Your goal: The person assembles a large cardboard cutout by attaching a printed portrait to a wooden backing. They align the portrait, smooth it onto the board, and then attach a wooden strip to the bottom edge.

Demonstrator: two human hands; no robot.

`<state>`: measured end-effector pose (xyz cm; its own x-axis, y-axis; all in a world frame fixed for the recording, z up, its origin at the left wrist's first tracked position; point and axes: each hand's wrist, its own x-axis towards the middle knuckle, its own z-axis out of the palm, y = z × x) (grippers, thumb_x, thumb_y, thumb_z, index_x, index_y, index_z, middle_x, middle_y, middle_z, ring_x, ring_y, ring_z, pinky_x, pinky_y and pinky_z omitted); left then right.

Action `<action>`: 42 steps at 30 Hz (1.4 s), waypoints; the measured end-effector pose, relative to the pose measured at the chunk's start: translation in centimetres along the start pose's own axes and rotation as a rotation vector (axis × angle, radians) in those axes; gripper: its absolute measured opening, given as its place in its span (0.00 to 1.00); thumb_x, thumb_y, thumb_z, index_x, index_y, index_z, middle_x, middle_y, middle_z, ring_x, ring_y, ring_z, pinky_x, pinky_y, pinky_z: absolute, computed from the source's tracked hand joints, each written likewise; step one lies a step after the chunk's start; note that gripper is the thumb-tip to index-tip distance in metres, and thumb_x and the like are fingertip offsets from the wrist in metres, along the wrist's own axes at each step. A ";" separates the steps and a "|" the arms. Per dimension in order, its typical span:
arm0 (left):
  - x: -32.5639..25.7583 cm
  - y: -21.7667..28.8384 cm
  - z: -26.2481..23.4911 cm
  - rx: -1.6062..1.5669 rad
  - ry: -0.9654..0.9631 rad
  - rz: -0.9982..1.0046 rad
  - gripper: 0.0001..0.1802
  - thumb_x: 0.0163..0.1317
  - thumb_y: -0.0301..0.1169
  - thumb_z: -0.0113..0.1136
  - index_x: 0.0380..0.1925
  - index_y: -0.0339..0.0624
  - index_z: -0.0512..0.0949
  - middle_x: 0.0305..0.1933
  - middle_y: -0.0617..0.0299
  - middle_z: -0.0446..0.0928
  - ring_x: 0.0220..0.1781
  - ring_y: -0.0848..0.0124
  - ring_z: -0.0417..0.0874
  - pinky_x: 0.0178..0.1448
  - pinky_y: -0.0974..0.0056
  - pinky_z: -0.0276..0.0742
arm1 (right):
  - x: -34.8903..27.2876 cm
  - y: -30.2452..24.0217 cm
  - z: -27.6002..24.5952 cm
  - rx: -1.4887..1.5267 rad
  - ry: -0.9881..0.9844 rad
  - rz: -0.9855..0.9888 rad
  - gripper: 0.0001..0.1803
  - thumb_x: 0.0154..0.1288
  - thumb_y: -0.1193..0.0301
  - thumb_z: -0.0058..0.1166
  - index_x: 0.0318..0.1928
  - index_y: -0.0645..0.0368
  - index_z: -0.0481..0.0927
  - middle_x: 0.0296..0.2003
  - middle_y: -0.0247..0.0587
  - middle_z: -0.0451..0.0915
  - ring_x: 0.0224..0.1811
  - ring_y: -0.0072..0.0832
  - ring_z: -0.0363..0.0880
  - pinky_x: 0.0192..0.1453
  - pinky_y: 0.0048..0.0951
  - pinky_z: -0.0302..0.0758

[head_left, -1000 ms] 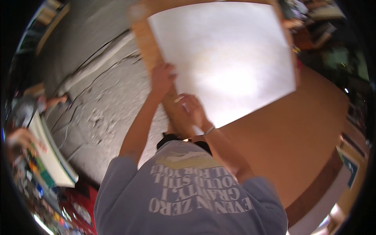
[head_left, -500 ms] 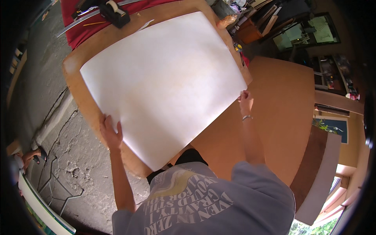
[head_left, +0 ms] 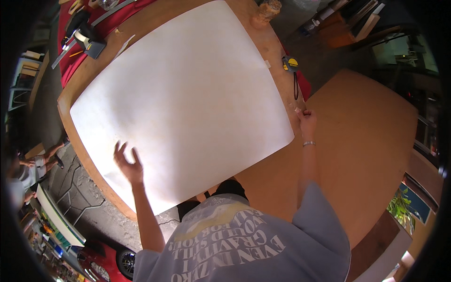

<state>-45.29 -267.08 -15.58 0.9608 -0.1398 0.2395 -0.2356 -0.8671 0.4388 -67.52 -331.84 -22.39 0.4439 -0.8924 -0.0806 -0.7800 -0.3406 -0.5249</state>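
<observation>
A large white sheet (head_left: 188, 94) lies over a brown board-topped table (head_left: 96, 188). Above its lower left part hovers my left hand (head_left: 128, 163), fingers apart and holding nothing. My right hand (head_left: 307, 121) is beyond the sheet's right edge, over the strip of board there. Its thumb and fingers pinch a small whitish piece (head_left: 298, 110) that looks like tape. Another small pale piece (head_left: 267, 64) sits at the sheet's right edge. Beside that edge, a yellow and dark tape measure (head_left: 291, 63) has a black strap hanging toward my right hand.
At the far left, a black tape dispenser (head_left: 89, 42), a pencil (head_left: 76, 54) and a metal ruler (head_left: 105, 16) lie near red cloth (head_left: 68, 73). A large brown panel (head_left: 361, 141) stretches out to the right. Another person (head_left: 35, 171) is at the left.
My left hand has come off the sheet's left edge and is now above the sheet. The right hand has left the sheet's corner for the board beside it. The whole view has shifted.
</observation>
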 end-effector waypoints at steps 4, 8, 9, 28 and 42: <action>5.5 12.9 7.3 -0.150 -0.142 0.242 0.17 0.67 0.28 0.66 0.55 0.43 0.81 0.70 0.52 0.75 0.75 0.49 0.69 0.75 0.45 0.66 | -1.2 -3.1 -2.7 0.253 -0.022 0.173 0.12 0.69 0.69 0.67 0.43 0.66 0.82 0.33 0.41 0.84 0.35 0.31 0.83 0.41 0.33 0.80; 9.7 24.5 14.2 -0.288 -0.340 0.444 0.19 0.66 0.31 0.67 0.58 0.45 0.81 0.71 0.55 0.75 0.76 0.50 0.69 0.77 0.47 0.64 | -0.6 -11.5 -1.6 0.240 0.108 -0.395 0.08 0.71 0.77 0.60 0.48 0.66 0.83 0.42 0.49 0.85 0.47 0.38 0.86 0.51 0.35 0.81; 10.4 26.9 15.7 -0.272 -0.391 0.512 0.21 0.67 0.34 0.66 0.60 0.45 0.79 0.72 0.56 0.73 0.77 0.51 0.67 0.78 0.48 0.63 | 0.8 -13.8 0.0 0.282 0.023 -0.527 0.09 0.70 0.79 0.59 0.49 0.65 0.83 0.43 0.50 0.84 0.47 0.41 0.85 0.52 0.37 0.81; 13.0 35.7 23.4 0.008 -0.520 0.554 0.29 0.67 0.40 0.65 0.69 0.59 0.74 0.78 0.66 0.67 0.82 0.56 0.59 0.85 0.42 0.49 | 6.6 -20.7 8.8 0.196 -0.073 -0.757 0.06 0.65 0.81 0.62 0.42 0.62 0.84 0.39 0.46 0.80 0.39 0.44 0.82 0.44 0.38 0.79; 13.0 36.0 23.3 0.033 -0.576 0.512 0.30 0.66 0.38 0.64 0.69 0.58 0.74 0.79 0.66 0.66 0.83 0.57 0.57 0.86 0.41 0.47 | 6.8 -21.1 8.2 0.157 -0.187 -0.701 0.05 0.63 0.83 0.62 0.39 0.64 0.81 0.42 0.51 0.78 0.44 0.51 0.80 0.48 0.45 0.77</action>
<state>-37.88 -311.26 -16.85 0.6598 -0.7464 -0.0873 -0.6754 -0.6399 0.3666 -44.38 -328.25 -18.81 0.8929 -0.4116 0.1824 -0.2205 -0.7530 -0.6199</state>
